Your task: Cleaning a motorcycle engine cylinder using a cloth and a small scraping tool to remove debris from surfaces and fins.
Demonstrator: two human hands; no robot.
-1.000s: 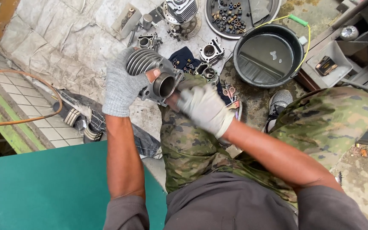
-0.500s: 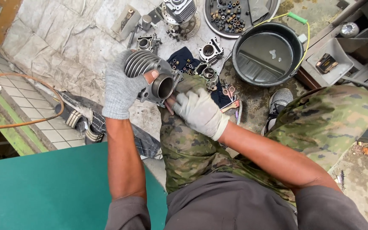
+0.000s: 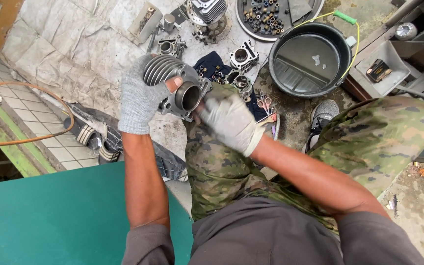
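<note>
Your gloved left hand is clenched around the finned engine cylinder, held above your knees. Your right hand, blurred, presses at its bore mouth; whether it's closed, I cannot tell. It looks heavy, rigid metal; hold the fins, not the rim

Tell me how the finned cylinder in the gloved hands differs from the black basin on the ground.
The finned cylinder is grey ribbed metal, held up sideways in the left hand; the black basin is smooth, far wider, and sits upright on the ground. The cylinder's bore looks dry; the basin holds dark liquid. Both have round openings.
</note>
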